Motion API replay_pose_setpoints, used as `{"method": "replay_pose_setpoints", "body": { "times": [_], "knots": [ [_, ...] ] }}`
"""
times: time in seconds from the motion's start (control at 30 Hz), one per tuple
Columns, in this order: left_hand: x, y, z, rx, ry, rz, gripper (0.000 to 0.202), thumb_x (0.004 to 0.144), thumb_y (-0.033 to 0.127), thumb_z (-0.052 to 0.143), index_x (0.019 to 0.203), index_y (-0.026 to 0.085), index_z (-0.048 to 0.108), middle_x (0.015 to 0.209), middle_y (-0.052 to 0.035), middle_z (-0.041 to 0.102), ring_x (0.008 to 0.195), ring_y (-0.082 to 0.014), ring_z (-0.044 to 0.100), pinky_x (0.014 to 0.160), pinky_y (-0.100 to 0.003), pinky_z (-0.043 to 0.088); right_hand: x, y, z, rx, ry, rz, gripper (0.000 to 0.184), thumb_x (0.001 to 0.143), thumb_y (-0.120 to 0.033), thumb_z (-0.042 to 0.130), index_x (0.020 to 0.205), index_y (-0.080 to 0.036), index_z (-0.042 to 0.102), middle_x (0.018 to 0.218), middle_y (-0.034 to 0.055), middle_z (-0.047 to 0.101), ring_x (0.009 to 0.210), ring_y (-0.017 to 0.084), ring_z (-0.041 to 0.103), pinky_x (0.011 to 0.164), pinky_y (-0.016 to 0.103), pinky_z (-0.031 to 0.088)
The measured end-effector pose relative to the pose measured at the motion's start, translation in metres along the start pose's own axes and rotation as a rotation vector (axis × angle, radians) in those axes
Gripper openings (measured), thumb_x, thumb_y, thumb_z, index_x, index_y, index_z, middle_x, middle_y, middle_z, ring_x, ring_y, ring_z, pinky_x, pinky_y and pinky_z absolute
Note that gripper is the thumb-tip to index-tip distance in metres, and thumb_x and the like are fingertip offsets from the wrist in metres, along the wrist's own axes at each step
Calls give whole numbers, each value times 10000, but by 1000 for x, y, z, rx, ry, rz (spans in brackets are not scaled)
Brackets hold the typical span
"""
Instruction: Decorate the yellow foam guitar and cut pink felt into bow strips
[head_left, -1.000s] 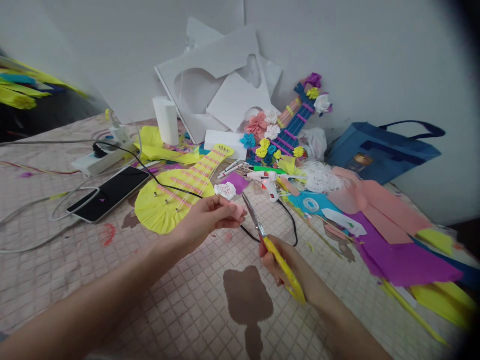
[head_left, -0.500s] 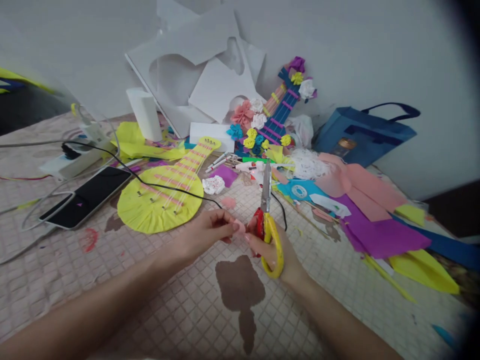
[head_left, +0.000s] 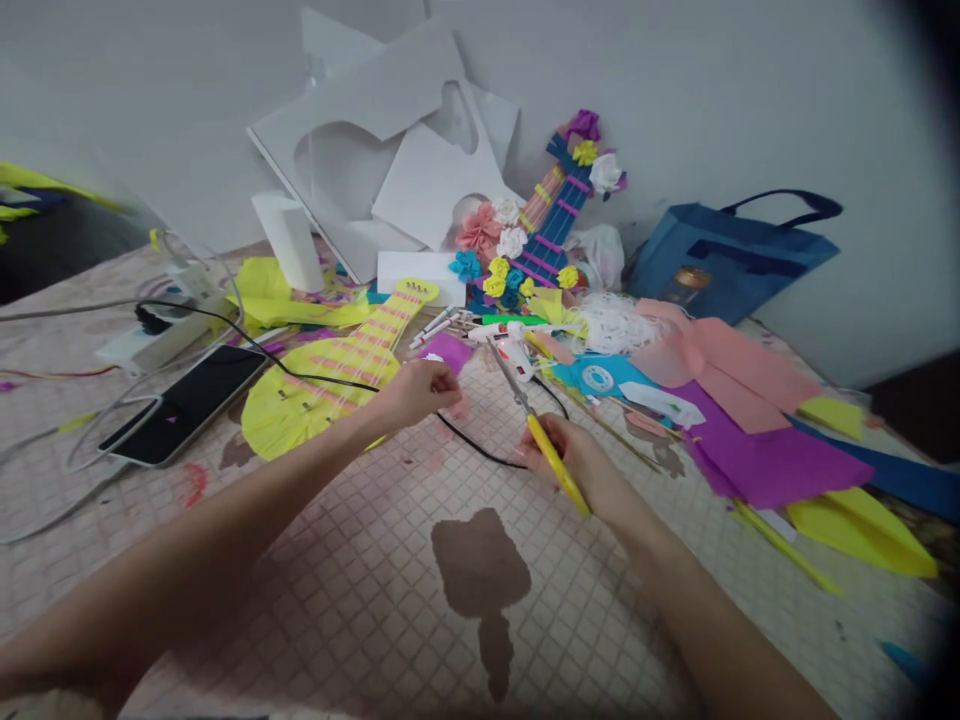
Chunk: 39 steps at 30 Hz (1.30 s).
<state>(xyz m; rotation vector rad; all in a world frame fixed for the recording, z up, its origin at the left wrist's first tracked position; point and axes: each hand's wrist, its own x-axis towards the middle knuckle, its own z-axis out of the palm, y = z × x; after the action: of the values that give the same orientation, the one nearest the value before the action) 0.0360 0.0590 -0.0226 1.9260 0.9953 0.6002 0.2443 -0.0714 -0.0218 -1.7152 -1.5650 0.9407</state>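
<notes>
My left hand (head_left: 417, 391) reaches forward over the tiled mat, fingers curled together beside the yellow paper guitar (head_left: 315, 395). What the fingers hold is hidden. A small pink scrap (head_left: 460, 408) lies at the fingertips, and a purple paper piece (head_left: 448, 350) is just beyond. My right hand (head_left: 581, 462) grips the yellow-handled scissors (head_left: 536, 430). Their blades are nearly together and point up and left, towards the white glue gun (head_left: 517, 355). A black cable (head_left: 480, 450) runs between the two hands.
A phone (head_left: 184, 405) and a power strip (head_left: 157, 340) with cords lie at the left. White foam boards (head_left: 390, 150), a blue flowered guitar (head_left: 544, 235) and a blue bag (head_left: 731, 262) stand along the wall. Coloured paper sheets (head_left: 757, 445) spread at the right. A brown stain (head_left: 480, 570) marks the mat.
The hands have parted: my left hand moved forward and left towards the yellow guitar. My right hand tilted the scissors from upright to pointing up-left.
</notes>
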Motion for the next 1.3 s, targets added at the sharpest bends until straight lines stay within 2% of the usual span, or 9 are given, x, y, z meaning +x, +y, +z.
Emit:
{"method": "replay_pose_setpoints", "body": {
  "times": [0.17, 0.27, 0.4, 0.53, 0.73, 0.87, 1.07, 1.17, 1.3],
  "knots": [
    [10, 3, 12, 356, 34, 22, 97, 679, 203, 613, 755, 172, 663, 725, -51, 663, 684, -179, 582, 612, -271, 384, 0, 7, -27, -416, 61, -22, 244, 731, -436, 603, 766, -205, 533, 648, -3, 575, 584, 151, 502, 522, 257, 326],
    [0, 3, 7, 378, 108, 65, 166, 696, 187, 596, 840, 179, 678, 793, -66, 674, 688, -183, 576, 615, -276, 375, -3, 13, -42, -627, 90, 58, 288, 750, -495, 568, 852, -225, 578, 668, 20, 610, 601, 185, 540, 515, 268, 315],
    [-15, 1, -2, 335, 167, 125, 131, 731, 198, 577, 817, 185, 674, 716, -50, 651, 603, -159, 542, 584, -267, 358, -6, 32, -63, -874, 154, 93, 334, 779, -520, 526, 879, -209, 595, 729, 75, 641, 673, 225, 587, 552, 289, 336],
    [-16, 0, 1, 412, 118, 113, 122, 770, 221, 545, 785, 181, 660, 729, -52, 644, 640, -163, 552, 567, -259, 351, -9, 61, -82, -938, 186, 84, 292, 791, -441, 522, 908, -186, 601, 872, 108, 669, 781, 247, 623, 613, 309, 389],
    [-2, 7, 28, 709, 69, 110, 140, 784, 197, 533, 851, 160, 650, 910, -93, 640, 887, -234, 573, 657, -294, 411, -10, 96, -96, -911, 224, 0, 466, 730, -434, 588, 1092, -141, 608, 1174, 149, 624, 1034, 306, 600, 818, 373, 458],
    [3, 9, 39, 786, 70, 94, 103, 782, 199, 546, 811, 147, 630, 926, -108, 627, 906, -246, 567, 683, -313, 427, -15, 89, -97, -773, 292, 6, 453, 789, -474, 538, 1119, -169, 596, 1172, 130, 635, 981, 287, 632, 779, 381, 489],
    [-1, 6, 34, 524, 157, 62, 55, 726, 152, 573, 769, 168, 602, 767, -44, 636, 737, -180, 586, 593, -262, 403, -14, 53, -84, -521, 444, -81, 325, 809, -438, 556, 1023, -196, 599, 904, 66, 690, 783, 210, 658, 691, 332, 510],
    [-5, 2, 24, 275, 184, 59, 46, 734, 186, 585, 772, 163, 594, 665, -12, 617, 617, -136, 567, 558, -236, 403, -4, 35, -62, -442, 358, -182, 280, 830, -385, 548, 1031, -194, 587, 853, 53, 676, 748, 183, 645, 678, 310, 506],
    [-10, -6, 9, -65, 125, -18, 102, 743, 252, 597, 741, 150, 591, 645, -14, 628, 591, -130, 600, 544, -220, 428, 20, 8, -20, -425, 80, -314, 203, 842, -295, 547, 1023, -204, 571, 939, 47, 653, 786, 160, 627, 664, 274, 492]
  ]
}}
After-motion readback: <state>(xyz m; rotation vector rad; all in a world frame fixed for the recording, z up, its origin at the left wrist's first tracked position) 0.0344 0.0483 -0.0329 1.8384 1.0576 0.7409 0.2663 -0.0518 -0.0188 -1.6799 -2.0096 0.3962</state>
